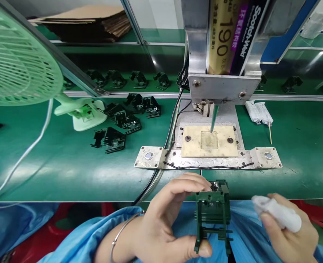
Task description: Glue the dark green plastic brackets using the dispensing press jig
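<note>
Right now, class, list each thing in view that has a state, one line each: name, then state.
left hand, fingers gripping the green part
green part, held upright before the bench
right hand, closed on the white wipe
white wipe, bunched
nozzle, pointing down over the fixture plate
fixture plate, pocket empty
black parts, lying loose on the bench

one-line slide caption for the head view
Left hand holds a dark green plastic part; right hand holds a white cloth wad.
</note>
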The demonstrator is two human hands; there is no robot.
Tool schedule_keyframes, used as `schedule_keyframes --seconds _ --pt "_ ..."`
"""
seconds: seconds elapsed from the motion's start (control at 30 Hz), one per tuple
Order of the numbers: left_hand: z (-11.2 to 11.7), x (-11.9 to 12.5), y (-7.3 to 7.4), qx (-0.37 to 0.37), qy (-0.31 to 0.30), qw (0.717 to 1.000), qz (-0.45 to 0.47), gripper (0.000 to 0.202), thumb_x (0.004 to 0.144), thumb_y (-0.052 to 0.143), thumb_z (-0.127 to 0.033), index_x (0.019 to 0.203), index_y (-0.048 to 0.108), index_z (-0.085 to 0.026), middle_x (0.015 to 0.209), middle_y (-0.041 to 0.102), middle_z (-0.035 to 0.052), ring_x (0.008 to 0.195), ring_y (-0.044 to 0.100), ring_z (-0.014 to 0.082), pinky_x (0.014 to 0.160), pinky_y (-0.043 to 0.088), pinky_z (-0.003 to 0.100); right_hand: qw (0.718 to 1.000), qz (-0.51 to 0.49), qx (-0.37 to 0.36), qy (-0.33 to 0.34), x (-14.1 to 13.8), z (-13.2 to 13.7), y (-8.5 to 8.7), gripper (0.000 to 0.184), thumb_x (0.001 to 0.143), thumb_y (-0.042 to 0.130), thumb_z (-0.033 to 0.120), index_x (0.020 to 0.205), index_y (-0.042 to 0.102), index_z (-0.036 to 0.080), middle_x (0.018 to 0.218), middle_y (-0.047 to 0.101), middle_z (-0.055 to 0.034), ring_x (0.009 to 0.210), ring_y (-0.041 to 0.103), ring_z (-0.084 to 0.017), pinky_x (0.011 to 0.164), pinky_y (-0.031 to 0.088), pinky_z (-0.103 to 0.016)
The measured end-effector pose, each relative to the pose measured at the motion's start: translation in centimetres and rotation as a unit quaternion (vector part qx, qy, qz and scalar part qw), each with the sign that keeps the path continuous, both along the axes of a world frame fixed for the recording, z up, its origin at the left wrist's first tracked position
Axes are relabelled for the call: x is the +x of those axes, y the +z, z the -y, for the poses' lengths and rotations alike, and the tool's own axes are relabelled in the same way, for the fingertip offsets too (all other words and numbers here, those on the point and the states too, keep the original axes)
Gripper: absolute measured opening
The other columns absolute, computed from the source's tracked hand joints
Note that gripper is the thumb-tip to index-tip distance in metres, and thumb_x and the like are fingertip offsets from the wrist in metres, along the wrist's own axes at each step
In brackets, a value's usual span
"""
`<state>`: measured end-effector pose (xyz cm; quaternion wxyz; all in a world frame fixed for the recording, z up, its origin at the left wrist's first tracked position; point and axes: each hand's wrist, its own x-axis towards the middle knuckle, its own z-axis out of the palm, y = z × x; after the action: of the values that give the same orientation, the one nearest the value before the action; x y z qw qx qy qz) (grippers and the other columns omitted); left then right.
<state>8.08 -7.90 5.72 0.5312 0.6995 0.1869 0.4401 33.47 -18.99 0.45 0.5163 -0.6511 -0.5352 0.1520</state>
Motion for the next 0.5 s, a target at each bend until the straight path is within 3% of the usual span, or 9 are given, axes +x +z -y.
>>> schedule_keyframes --seconds 0.07,0.17,0.2,0.27,0.37,0.5 --pt "0.4 0.2 -0.1 0.009 0.032 0.999 0.008 0.057 0.078 0.08 -0.028 0.129 0.053 -0.025 0.108 0.062 0.0079 0.105 0.061 0.0224 0.1 0.052 0.032 0.987 0.121 0.044 0.097 -1.2 -0.7 1.9 0.014 0.084 0.07 0.034 0.076 0.065 0.023 0.062 0.06 -0.0016 0.052 0.059 -0.019 0.052 0.05 -0.031" --pt "0.6 0.8 0.0 0.025 0.059 0.998 0.019 0.056 0.077 0.082 -0.027 0.126 0.055 -0.025 0.105 0.062 0.0061 0.103 0.062 0.021 0.099 0.053 0.03 0.944 0.223 0.074 0.231 -3.0 -1.7 4.0 0.024 0.088 0.064 0.024 0.065 0.056 0.021 0.051 0.049 0.0028 0.042 0.049 -0.011 0.043 0.037 -0.025" --pt "0.6 1.0 0.1 0.027 0.068 0.997 0.023 0.056 0.076 0.082 -0.026 0.125 0.055 -0.025 0.105 0.062 0.0058 0.102 0.063 0.0207 0.099 0.053 0.03 0.938 0.232 0.083 0.243 -3.6 -1.9 4.2 0.028 0.089 0.061 0.021 0.063 0.052 0.021 0.05 0.047 0.0034 0.041 0.046 -0.01 0.042 0.035 -0.025" --pt "0.6 1.4 0.1 0.03 0.086 0.995 0.03 0.058 0.075 0.084 -0.026 0.125 0.055 -0.027 0.104 0.063 0.0049 0.101 0.063 0.0203 0.099 0.054 0.03 0.946 0.221 0.118 0.205 -4.8 -2.2 3.9 0.027 0.089 0.055 0.014 0.064 0.048 0.021 0.051 0.047 0.0027 0.043 0.045 -0.01 0.045 0.036 -0.025" --pt "0.7 2.0 -0.1 0.029 0.1 0.994 0.034 0.059 0.074 0.084 -0.025 0.125 0.055 -0.028 0.103 0.063 0.0041 0.101 0.063 0.0204 0.099 0.054 0.031 0.955 0.211 0.142 0.153 -6.2 -2.6 2.7 0.019 0.089 0.047 0.01 0.073 0.052 0.02 0.058 0.052 -0.0004 0.051 0.049 -0.014 0.051 0.039 -0.028" --pt "0.6 2.1 -0.5 0.039 0.095 0.994 0.021 0.061 0.073 0.084 -0.022 0.127 0.055 -0.027 0.105 0.062 0.0056 0.103 0.063 0.0217 0.099 0.055 0.032 0.941 0.246 0.142 0.186 -6.3 -3.7 2.1 0.015 0.088 0.046 0.01 0.079 0.056 0.018 0.061 0.054 -0.0017 0.053 0.05 -0.015 0.05 0.038 -0.029"
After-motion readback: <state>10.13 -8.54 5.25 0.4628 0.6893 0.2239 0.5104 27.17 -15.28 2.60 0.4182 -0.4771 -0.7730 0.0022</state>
